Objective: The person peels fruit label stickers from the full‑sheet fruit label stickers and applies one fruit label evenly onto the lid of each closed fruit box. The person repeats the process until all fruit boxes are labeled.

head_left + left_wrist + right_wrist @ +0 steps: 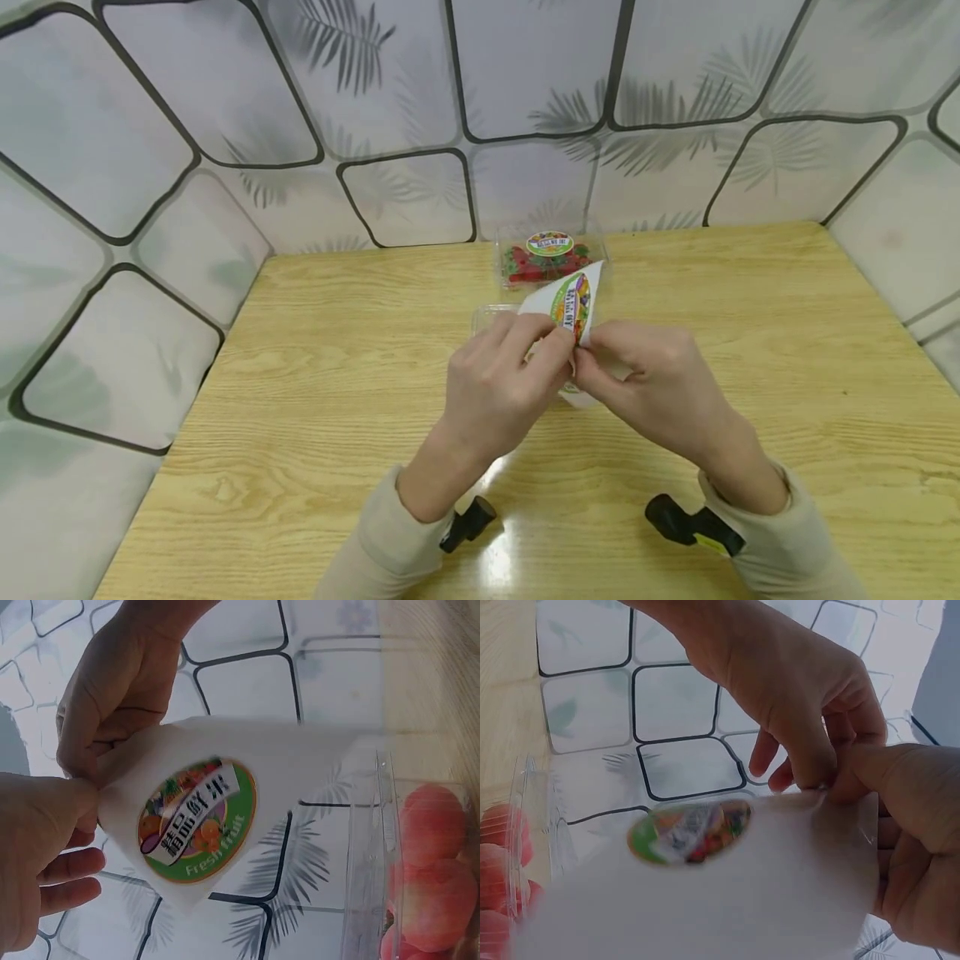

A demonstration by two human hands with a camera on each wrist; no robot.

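Note:
Both hands meet over the middle of the table at a white sheet of stickers (542, 301), which is bent. Its oval fruit label (198, 820) has green edging and the words "Fresh fruit". My left hand (498, 379) pinches the sheet's edge between thumb and fingers. Close against it, my right hand (660, 387) pinches the same edge with thumb and forefinger. Whether a label is partly peeled is hidden by the fingertips. Beneath the hands stands a clear plastic box (489, 315), mostly covered in the head view; red round fruits (436, 900) show inside it in the left wrist view.
Behind the sheet, a clear box of strawberries (525, 265) bears an oval label (550, 243) on its lid. The wooden table (315, 400) ends at a patterned wall covering (405, 200). A small black device (468, 523) is worn at each wrist.

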